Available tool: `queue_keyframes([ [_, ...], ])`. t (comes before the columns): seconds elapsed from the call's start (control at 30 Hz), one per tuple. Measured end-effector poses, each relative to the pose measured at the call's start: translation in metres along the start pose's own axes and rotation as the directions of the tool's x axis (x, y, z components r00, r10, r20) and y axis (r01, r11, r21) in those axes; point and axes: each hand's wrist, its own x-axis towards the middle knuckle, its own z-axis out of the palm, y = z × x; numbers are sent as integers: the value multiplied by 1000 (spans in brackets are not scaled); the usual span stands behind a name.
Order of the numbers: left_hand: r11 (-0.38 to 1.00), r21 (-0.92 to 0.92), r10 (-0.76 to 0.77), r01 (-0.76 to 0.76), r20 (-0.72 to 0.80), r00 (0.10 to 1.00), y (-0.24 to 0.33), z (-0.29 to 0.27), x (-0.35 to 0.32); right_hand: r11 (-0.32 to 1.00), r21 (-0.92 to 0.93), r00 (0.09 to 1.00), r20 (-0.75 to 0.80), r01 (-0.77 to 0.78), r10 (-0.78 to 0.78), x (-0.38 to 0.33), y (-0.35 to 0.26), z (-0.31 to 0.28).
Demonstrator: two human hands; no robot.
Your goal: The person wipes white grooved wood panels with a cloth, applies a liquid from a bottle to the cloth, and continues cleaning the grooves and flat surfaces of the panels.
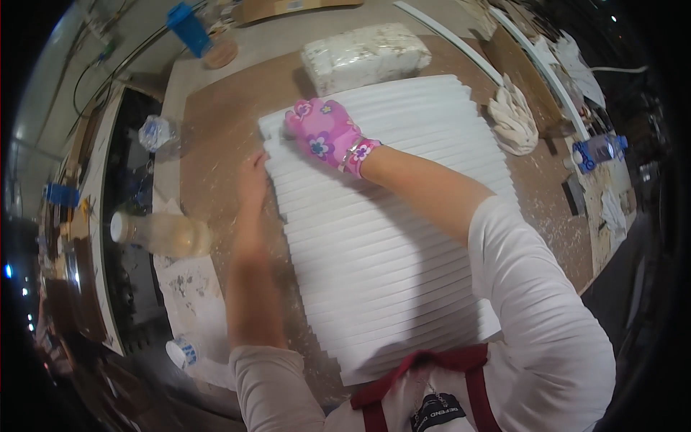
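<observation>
Many long white strips (pixel 381 237) lie side by side, forming a ridged sheet with uneven ends. My right hand (pixel 322 135), in a pink flowered glove, rests palm down over the strips near their far left corner. Its fingers curl downward and the tips are hidden, so anything under them cannot be seen. My bare left hand (pixel 253 176) is at the left ends of the strips, close to that same corner. Its fingers are bent toward the edge and blurred; whether they grip a strip does not show.
A brown board (pixel 216 108) lies beneath the strips. Beyond them sits a plastic-wrapped white bundle (pixel 366 56). White gloves (pixel 513 119) and a blue-labelled bottle (pixel 601 151) lie at right. A large bottle (pixel 162 232), a clear bottle (pixel 160 135) and a white-capped container (pixel 183 353) stand at left.
</observation>
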Motion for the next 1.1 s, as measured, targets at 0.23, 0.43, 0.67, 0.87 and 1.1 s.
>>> queue_keyframes([
  [0.23, 991, -35, -129, 132, 77, 989, 4, 8, 3, 810, 421, 906, 294, -409, 305, -95, 138, -55],
  [0.43, 973, 34, 233, -230, -93, 968, -38, 7, 17, 992, -79, 938, 326, -102, 122, -44, 52, -52],
  [0.67, 1000, 2, 21, -21, 11, 1000, -1, -5, -1, 912, -162, 904, 151, -376, 399, -109, 155, -63],
  [0.87, 997, -34, 62, -64, -64, 996, -30, 6, 15, 951, -147, 962, -17, -273, 274, -133, 191, -93],
  [1.1, 991, -134, -10, 11, 10, 1000, -42, -1, 20, 955, -154, 951, 140, -253, 274, -120, 159, -76],
])
